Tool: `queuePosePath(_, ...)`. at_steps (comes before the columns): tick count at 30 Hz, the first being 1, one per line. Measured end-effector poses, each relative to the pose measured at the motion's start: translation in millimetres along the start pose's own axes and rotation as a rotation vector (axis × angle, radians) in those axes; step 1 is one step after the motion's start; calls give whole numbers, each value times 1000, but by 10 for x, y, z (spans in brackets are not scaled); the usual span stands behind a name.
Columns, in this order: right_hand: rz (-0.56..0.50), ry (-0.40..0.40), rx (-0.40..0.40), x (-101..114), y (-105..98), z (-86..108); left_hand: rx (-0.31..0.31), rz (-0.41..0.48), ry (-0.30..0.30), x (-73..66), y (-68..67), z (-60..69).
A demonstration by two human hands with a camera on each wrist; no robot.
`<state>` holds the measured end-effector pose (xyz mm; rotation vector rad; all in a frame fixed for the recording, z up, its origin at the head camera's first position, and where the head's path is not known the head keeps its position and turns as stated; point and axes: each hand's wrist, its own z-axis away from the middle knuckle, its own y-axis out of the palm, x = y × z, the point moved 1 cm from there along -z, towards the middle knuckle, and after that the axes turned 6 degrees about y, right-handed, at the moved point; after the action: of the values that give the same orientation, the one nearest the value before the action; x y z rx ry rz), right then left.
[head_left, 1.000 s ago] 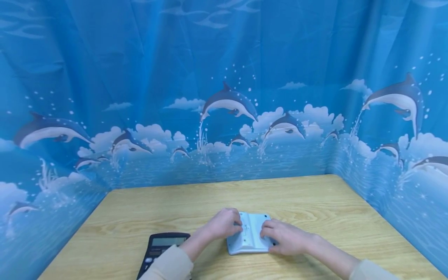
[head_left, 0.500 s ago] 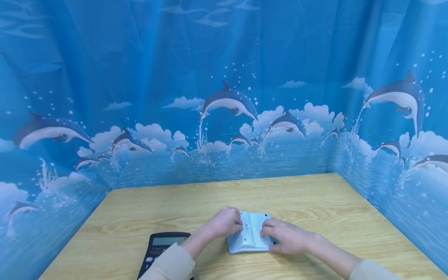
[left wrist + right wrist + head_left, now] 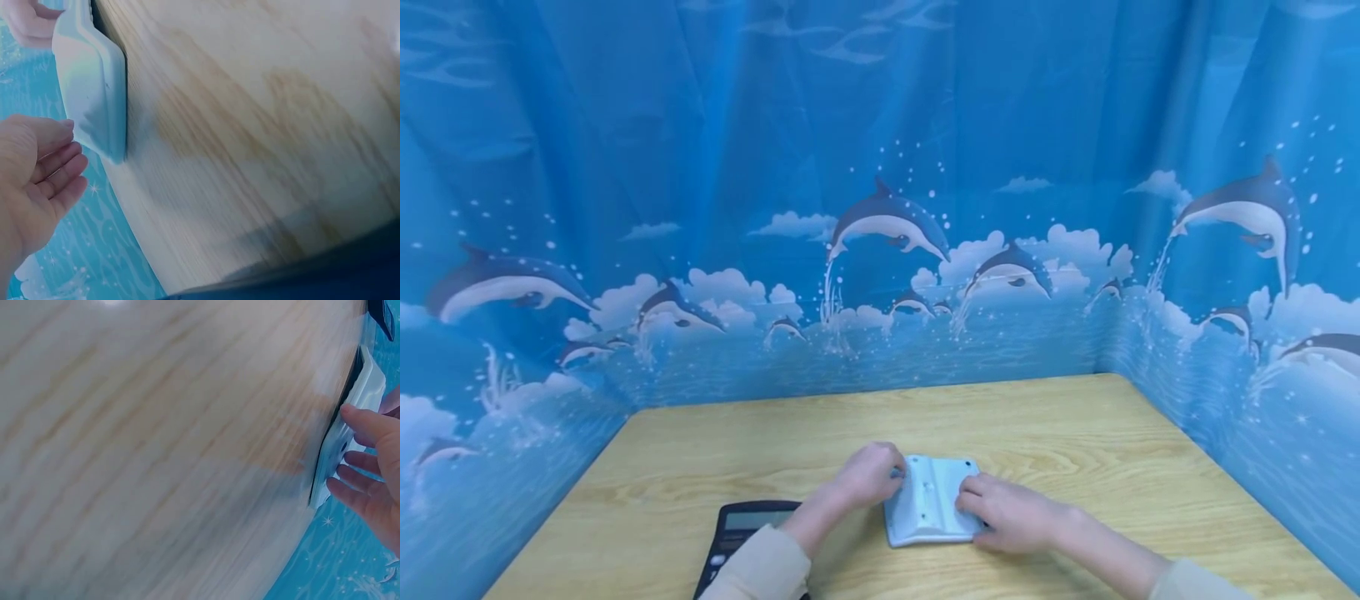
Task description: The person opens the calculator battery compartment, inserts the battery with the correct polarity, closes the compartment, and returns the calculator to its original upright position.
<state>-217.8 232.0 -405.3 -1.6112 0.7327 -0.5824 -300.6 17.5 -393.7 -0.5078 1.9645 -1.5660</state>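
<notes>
A pale blue calculator (image 3: 942, 521) lies face down on the table, with small screws and dark feet showing on its back. My right hand (image 3: 1015, 512) grips its right side, thumb at the near edge (image 3: 347, 425) and fingers over the back. At the far left corner, my left hand (image 3: 867, 477) hovers with fingers loosely bent. In the left wrist view, the left hand (image 3: 37, 175) shows a gap between thumb and fingers, beside the calculator (image 3: 94, 81), and nothing is visible in it. A black calculator (image 3: 730, 542) lies partly under the left sleeve.
The wood-grain table (image 3: 745, 442) extends behind and to both sides of the hands. A blue curtain (image 3: 760, 167) printed with dolphins encloses the back, left and right sides.
My left hand has shifted slightly left, off the calculator's back toward its edge. The right hand keeps its hold, and the pale blue calculator stays nearly in place.
</notes>
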Motion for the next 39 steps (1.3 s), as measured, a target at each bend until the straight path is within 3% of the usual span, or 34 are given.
queuePosePath(6,25,26,14,50,12,-34,37,-14,-70,92,19,8)
queuePosePath(10,32,65,37,67,36,-46,83,21,-122,129,65,2)
queuePosePath(18,44,157,44,97,41,-77,131,103,-161,116,84,-53)
queuePosePath(24,51,240,39,85,51,-93,124,154,-200,93,54,-89)
queuePosePath(32,14,246,-1,101,76,-103,115,225,-277,101,45,-109)
queuePosePath(39,-5,267,31,100,115,-111,78,293,-331,103,37,-89)
